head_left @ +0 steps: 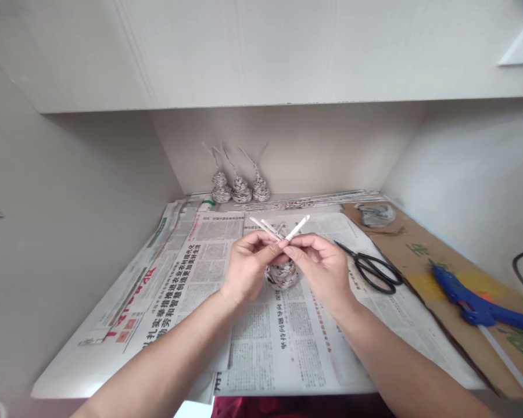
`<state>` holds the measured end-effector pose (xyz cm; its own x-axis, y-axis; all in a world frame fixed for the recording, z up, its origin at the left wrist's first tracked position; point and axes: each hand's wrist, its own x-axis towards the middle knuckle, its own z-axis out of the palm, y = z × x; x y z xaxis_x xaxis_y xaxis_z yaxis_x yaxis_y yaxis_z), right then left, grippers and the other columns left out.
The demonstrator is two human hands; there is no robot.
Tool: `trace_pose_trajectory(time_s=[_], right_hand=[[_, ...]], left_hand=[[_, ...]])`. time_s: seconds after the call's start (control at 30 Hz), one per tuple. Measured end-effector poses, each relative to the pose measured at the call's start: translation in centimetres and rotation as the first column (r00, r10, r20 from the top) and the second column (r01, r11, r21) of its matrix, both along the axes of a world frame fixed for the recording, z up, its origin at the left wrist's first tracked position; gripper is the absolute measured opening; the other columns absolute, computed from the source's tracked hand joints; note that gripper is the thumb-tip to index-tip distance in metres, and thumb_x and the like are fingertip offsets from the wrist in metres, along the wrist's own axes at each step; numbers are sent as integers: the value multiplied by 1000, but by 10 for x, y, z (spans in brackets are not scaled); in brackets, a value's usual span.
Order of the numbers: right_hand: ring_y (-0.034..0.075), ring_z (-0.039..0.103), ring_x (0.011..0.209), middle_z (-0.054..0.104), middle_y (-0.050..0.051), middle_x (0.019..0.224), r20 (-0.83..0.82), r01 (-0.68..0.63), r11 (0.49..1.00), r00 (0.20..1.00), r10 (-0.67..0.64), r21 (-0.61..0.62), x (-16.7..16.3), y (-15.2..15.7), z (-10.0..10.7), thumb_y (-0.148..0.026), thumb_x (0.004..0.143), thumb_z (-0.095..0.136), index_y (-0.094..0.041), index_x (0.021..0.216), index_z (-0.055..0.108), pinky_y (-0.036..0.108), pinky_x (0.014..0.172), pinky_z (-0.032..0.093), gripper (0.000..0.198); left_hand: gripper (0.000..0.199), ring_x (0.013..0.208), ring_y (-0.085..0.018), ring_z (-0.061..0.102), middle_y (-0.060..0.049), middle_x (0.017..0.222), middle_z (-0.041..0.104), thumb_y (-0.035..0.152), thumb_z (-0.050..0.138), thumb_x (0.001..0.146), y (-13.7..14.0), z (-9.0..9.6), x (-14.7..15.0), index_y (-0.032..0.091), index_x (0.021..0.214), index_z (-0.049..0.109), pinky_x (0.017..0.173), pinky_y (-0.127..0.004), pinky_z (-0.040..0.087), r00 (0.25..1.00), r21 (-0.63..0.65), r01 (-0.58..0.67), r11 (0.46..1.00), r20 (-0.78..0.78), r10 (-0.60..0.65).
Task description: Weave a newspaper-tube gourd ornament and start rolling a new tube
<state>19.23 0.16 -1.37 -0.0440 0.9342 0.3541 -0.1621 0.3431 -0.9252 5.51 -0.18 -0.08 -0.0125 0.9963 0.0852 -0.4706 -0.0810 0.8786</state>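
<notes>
The surface (54,380) sits in a pale alcove, its smooth grey back wall (322,151) meeting plain side walls at the left and right of the frame. A broad whitish panel (261,52) with faint vertical creases fills the top. Overlapping newspaper sheets (211,264), flat and matte, with black and red print, cover most of the surface; a brown cardboard sheet (422,281) with green lettering runs down the right side.

At the centre of the frame, the left hand (247,264) and right hand (325,264) meet, thumbs and fingers pinched in a closed grip on slim, rolled paper strips (298,227) whose pale ends spread upward in a V. Just beneath the fingers is a rounded, woven paper body (282,277), ridged and speckled with print, partly hidden by the hands.

In the upper middle, three gourd-shaped paper figures (243,193) stand side by side, bulbous and coiled, with thin stems poking up. Long, straight paper sticks (314,201) lie beside them along the back. Right of centre, black scissors (355,256) with large looped handles rest on newsprint. A blue plastic glue gun (451,287) lies on the cardboard at lower right, and a crumpled grey bundle (377,215) sits farther up. Dark red cloth (296,407) shows at the bottom edge.
</notes>
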Motion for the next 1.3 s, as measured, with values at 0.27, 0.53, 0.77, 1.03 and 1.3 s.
trace_pose_trajectory(time_s=[0.27,0.53,0.77,1.03,1.3], right_hand=[[12,63,69,70,0,75,53,39,998,998,-37,-51,5,4,-1,-31,79,74,-21,79,71,25,67,51,11],[11,62,74,68,-2,77,-54,-48,999,997,47,-9,4,4,-2,-26,80,73,-21,78,68,24,71,50,8],[10,61,70,67,-3,74,-104,-96,993,991,89,-70,3,6,-3,-28,77,76,-21,77,69,23,67,49,10],[12,62,71,67,-2,75,-91,2,999,996,-6,-46,1,7,-8,-27,77,75,-21,77,67,25,69,51,11],[16,66,70,71,2,75,30,95,995,995,-95,10,0,1,-2,-30,79,72,-20,76,66,30,67,54,12]], left_hand=[[16,69,-10,67,-1,74,68,23,81,69,1,-3,-3,12,75,71,71,-24,61,995,7,98,995,-21,-98],[14,75,-10,66,-1,80,68,24,78,74,2,-8,-3,15,81,70,70,-24,61,992,63,100,993,-79,-95],[20,63,-6,62,2,73,65,23,82,68,7,-9,0,14,79,67,61,-18,58,997,5,71,997,-25,-71],[17,68,-10,67,-1,80,72,26,78,72,-4,-17,14,15,83,72,69,-21,58,991,29,-123,992,-58,124],[11,93,-18,68,-6,97,73,22,73,76,-14,-9,12,17,85,74,87,-31,55,963,186,-92,978,-233,135]])
